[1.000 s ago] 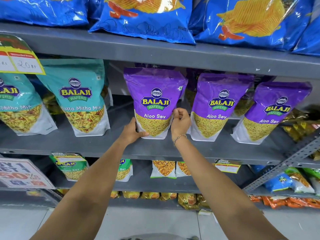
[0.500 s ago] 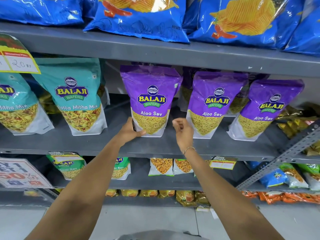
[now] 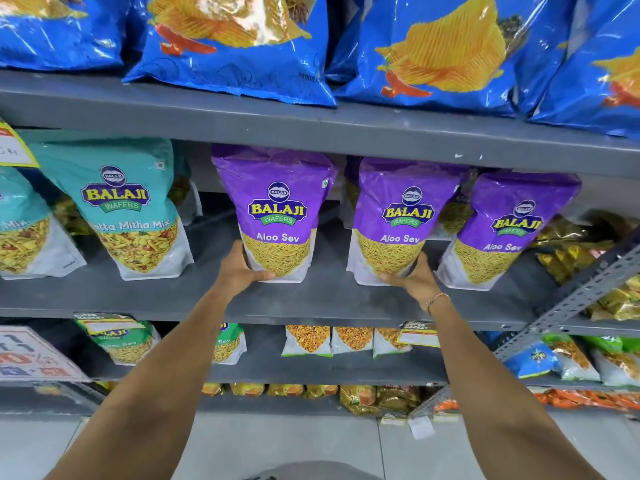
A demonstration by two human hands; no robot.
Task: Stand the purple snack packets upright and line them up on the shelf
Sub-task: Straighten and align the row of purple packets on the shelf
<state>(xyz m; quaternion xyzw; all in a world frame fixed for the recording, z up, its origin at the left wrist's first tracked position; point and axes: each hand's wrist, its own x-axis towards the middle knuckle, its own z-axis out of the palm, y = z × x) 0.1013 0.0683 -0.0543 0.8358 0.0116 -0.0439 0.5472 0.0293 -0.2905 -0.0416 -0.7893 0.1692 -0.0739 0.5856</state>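
Left hand (image 3: 239, 270) clasping first purple packet (image 3: 277, 213) at its seven o'clock corner; right hand (image 3: 415, 280) cupping second purple packet (image 3: 401, 220) at five o'clock.

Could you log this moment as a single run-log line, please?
left hand: grips left purple packet base | right hand: on middle purple packet base | right purple packet: leaning, untouched

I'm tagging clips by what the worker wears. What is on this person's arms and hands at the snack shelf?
Both forearms are bare, with no sleeves in view and no gloves. The left hand shows no jewellery or watch. The right hand has a thin chain bracelet with small beads at the wrist. No rings can be made out on either hand.
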